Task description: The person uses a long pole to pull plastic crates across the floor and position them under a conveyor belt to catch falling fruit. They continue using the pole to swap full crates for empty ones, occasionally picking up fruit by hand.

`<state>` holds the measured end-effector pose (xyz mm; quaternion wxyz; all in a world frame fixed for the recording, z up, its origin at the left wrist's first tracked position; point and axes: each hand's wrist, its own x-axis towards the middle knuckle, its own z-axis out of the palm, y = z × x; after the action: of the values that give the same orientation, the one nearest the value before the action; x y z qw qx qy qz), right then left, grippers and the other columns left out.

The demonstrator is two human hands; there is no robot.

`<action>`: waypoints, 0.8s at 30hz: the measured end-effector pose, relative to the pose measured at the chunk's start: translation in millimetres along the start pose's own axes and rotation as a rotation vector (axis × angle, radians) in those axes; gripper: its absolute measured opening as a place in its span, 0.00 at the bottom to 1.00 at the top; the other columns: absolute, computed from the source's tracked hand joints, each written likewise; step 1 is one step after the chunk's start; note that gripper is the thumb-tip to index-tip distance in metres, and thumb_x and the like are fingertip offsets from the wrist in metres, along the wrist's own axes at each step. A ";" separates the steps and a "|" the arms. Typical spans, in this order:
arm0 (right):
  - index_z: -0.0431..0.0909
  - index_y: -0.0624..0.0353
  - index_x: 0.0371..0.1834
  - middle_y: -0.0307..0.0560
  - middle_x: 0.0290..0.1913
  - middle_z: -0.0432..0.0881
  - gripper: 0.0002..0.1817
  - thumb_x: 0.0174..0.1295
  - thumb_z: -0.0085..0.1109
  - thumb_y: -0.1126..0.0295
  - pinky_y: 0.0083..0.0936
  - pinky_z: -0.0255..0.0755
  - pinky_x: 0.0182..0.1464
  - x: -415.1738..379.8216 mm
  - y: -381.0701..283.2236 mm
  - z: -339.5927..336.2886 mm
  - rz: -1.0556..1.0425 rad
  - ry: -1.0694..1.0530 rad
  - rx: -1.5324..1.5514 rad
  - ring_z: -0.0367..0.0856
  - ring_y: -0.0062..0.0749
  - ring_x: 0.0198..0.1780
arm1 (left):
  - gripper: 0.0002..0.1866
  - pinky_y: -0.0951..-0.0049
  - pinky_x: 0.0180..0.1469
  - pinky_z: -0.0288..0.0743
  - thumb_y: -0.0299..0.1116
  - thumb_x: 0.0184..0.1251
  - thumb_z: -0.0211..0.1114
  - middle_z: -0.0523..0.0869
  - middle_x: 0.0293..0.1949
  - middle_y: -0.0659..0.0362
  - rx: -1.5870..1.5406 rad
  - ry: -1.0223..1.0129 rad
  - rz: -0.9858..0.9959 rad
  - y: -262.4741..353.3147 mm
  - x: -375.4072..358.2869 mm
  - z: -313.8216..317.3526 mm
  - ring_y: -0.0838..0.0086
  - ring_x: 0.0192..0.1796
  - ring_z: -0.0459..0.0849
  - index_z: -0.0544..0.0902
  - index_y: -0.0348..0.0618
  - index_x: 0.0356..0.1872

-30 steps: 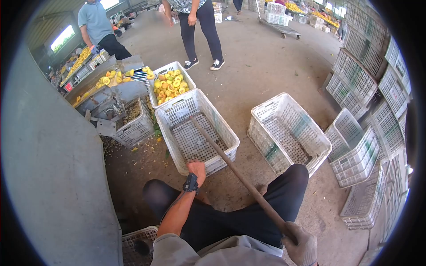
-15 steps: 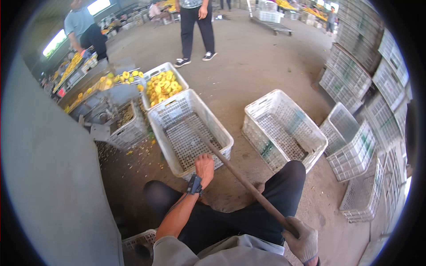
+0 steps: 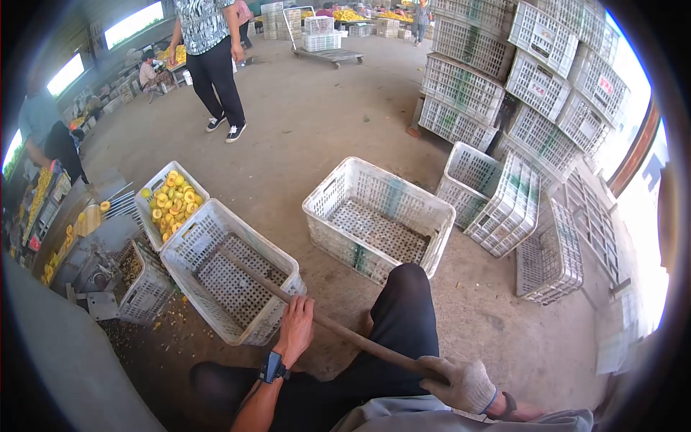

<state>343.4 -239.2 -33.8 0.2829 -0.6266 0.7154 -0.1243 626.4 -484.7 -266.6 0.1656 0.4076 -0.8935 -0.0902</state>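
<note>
A long wooden pole [image 3: 360, 341] slants from my lap into a white plastic crate [image 3: 288, 268], its far end reaching over the crate's perforated floor. My right hand [image 3: 461, 383], in a pale work glove, is wrapped round the near end of the pole. Further along, my bare left hand [image 3: 296, 327] closes on the pole just outside the crate's near rim; its palm side is hidden. A dark watch-like device [image 3: 273, 368] is strapped on the left wrist. Behind that crate, a second crate [image 3: 156, 171] holds halved yellow fruit [image 3: 175, 203].
Another white crate [image 3: 381, 180] stands right of centre, before my knee. More crates [image 3: 497, 205] and tall stacks [image 3: 464, 86] line the right side. At left is a metal machine [image 3: 101, 277] with a crate of pits [image 3: 147, 291]. A person [image 3: 209, 61] stands ahead; a trolley [image 3: 327, 55] is beyond.
The view has turned right, showing more of the stacks. My left hand has moved from the crate's rim onto the pole. My right hand still grips the pole's end.
</note>
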 end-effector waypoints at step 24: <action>0.82 0.50 0.66 0.48 0.41 0.91 0.28 0.63 0.74 0.57 0.38 0.85 0.43 -1.0 4.2 3.6 -0.028 0.014 -0.021 0.92 0.44 0.41 | 0.18 0.52 0.55 0.78 0.18 0.51 0.68 0.80 0.50 0.46 -0.031 -0.023 0.020 -3.9 7.7 -7.6 0.48 0.61 0.78 0.77 0.37 0.45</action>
<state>342.0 -236.8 -38.7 0.2693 -0.6386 0.7100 -0.1250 627.2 -493.2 -259.0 0.1623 0.3948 -0.8980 -0.1069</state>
